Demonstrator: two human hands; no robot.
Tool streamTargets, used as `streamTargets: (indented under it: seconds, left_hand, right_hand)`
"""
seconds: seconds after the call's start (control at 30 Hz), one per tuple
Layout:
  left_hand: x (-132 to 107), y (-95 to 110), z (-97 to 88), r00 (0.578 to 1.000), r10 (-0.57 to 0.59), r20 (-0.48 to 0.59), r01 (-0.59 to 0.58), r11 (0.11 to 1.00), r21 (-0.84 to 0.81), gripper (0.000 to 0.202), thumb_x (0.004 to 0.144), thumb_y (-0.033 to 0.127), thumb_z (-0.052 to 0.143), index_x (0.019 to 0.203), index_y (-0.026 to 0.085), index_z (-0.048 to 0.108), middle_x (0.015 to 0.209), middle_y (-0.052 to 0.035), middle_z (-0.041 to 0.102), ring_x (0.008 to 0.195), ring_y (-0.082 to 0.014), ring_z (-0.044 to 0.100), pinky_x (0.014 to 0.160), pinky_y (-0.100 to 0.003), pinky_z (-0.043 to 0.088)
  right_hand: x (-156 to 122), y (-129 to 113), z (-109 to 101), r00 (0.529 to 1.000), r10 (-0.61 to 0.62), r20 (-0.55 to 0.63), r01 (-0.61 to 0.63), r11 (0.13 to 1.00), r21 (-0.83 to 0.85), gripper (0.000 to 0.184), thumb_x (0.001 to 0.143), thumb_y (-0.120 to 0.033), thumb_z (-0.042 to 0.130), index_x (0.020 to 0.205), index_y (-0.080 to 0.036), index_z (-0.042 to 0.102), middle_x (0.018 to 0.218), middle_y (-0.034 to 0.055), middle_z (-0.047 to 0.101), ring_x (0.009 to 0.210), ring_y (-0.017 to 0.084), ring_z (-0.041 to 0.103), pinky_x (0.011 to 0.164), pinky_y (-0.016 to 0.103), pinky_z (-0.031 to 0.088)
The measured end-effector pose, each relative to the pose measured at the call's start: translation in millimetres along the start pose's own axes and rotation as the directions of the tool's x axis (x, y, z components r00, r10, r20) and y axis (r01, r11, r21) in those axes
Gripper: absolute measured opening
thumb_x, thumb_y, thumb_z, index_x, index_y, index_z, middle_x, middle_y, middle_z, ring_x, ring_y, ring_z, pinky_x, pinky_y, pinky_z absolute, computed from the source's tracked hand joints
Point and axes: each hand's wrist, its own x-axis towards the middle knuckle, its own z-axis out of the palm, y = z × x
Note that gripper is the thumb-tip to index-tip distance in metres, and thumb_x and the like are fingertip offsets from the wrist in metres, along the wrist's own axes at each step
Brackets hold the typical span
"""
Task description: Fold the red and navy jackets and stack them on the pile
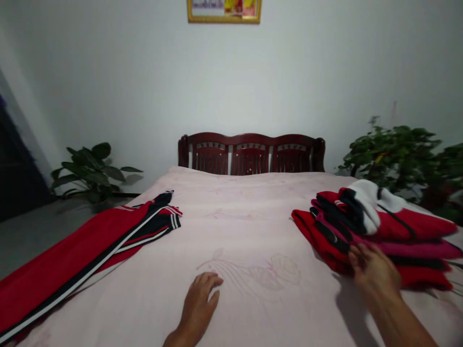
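Observation:
My left hand point(200, 303) hovers over or rests on the pink bedsheet point(249, 231), near its rose pattern. Its fingers are loosely bent, the thumb stands apart, and nothing is in it. At the right, my right hand point(376, 270) is against the near side of a stack of folded clothes, its fingers stretched toward the stack. On top lies a folded red, white and black jacket point(405, 221); below it are magenta, black and red garments point(427, 277). Long red trousers point(90, 241) with black and white side stripes lie across the left side of the bed.
A dark red wooden headboard point(249, 152) stands at the far end against the wall. Leafy plants stand at the left point(92, 168) and the right point(398, 154) of the bed. A gold-framed picture point(224, 19) hangs above.

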Motion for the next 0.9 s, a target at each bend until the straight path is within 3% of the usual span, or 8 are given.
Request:
streamTargets:
  seconds: [0.07,0.13,0.23,0.3,0.4,0.53,0.6,0.9]
  left_hand:
    - [-3,1,-1.7,0.998,0.035,0.044,-0.038,0.998,0.057,0.037,0.082,0.017,0.053,0.114,0.025,0.069,0.128,-0.0072,0.064,0.124,-0.0257,0.054,0.108,-0.045,0.042]
    - [-8,0,-5.6,0.99,0.078,0.117,-0.091,0.99,0.11,0.042,0.084,0.02,0.054,0.125,0.027,0.064,0.138,-0.0066,0.059,0.132,-0.0261,0.048,0.112,-0.045,0.038]
    - [-17,-8,-18.8,0.97,0.116,0.214,-0.154,0.974,0.167,0.049,0.09,0.027,0.053,0.138,0.033,0.054,0.152,-0.0032,0.047,0.142,-0.026,0.037,0.118,-0.048,0.029]
    - [-23,-18,-31.0,0.969,0.097,0.229,-0.148,0.965,0.217,0.052,0.092,0.033,0.052,0.143,0.036,0.047,0.157,-0.0014,0.039,0.146,-0.0263,0.032,0.121,-0.051,0.022]
    - [-31,-36,-46.3,0.99,-0.024,0.136,-0.025,0.939,0.342,0.052,0.095,0.039,0.047,0.146,0.032,0.044,0.159,-0.0038,0.034,0.148,-0.027,0.027,0.122,-0.053,0.018]
    - [-35,-59,-51.6,0.994,-0.1,-0.043,0.108,0.884,0.455,0.049,0.096,0.036,0.045,0.144,0.027,0.048,0.156,-0.0075,0.039,0.146,-0.0272,0.031,0.12,-0.053,0.022]
    - [-35,-66,-50.0,0.994,-0.082,-0.074,0.107,0.876,0.471,0.048,0.095,0.035,0.046,0.143,0.027,0.05,0.154,-0.0069,0.042,0.145,-0.0266,0.033,0.12,-0.051,0.023]
    - [-31,-73,-48.3,0.995,-0.019,-0.093,0.06,0.887,0.458,0.045,0.095,0.035,0.045,0.138,0.025,0.055,0.15,-0.0081,0.049,0.142,-0.0256,0.039,0.119,-0.048,0.025]
  right_hand:
    - [-39,34,0,0.982,0.179,0.062,-0.181,0.983,0.022,0.043,0.058,-0.009,0.065,0.098,-0.025,0.063,0.112,0.0061,0.069,0.072,0.011,0.065,0.057,0.022,0.051]
    - [-79,67,5,0.945,0.263,0.194,-0.263,0.964,-0.029,0.046,0.052,-0.012,0.069,0.095,-0.024,0.063,0.104,0.0022,0.069,0.071,0.011,0.065,0.056,0.021,0.051]
    - [-127,103,17,0.898,0.272,0.345,-0.235,0.961,-0.147,0.052,0.05,-0.022,0.074,0.101,-0.021,0.064,0.097,0.0013,0.068,0.071,0.013,0.065,0.055,0.023,0.051]
    - [-145,117,22,0.883,0.218,0.415,-0.125,0.963,-0.24,0.053,0.055,-0.03,0.073,0.106,-0.018,0.064,0.095,0.0029,0.069,0.072,0.015,0.065,0.059,0.026,0.052]
    - [-153,127,22,0.856,0.092,0.509,0.144,0.903,-0.406,0.048,0.063,-0.04,0.067,0.105,-0.017,0.067,0.092,0.005,0.072,0.078,0.021,0.066,0.072,0.033,0.052]
    - [-151,130,17,0.736,0.032,0.676,0.423,0.758,-0.496,0.037,0.071,-0.049,0.06,0.093,-0.022,0.073,0.097,0.0047,0.074,0.096,0.027,0.066,0.09,0.039,0.048]
    - [-150,129,16,0.7,0.049,0.713,0.46,0.733,-0.502,0.035,0.072,-0.05,0.059,0.091,-0.024,0.073,0.098,0.0037,0.075,0.098,0.028,0.065,0.091,0.039,0.047]
    - [-154,132,19,0.645,0.077,0.76,0.556,0.635,-0.536,0.029,0.077,-0.043,0.053,0.093,-0.028,0.072,0.102,0.0003,0.075,0.1,0.027,0.066,0.088,0.039,0.045]
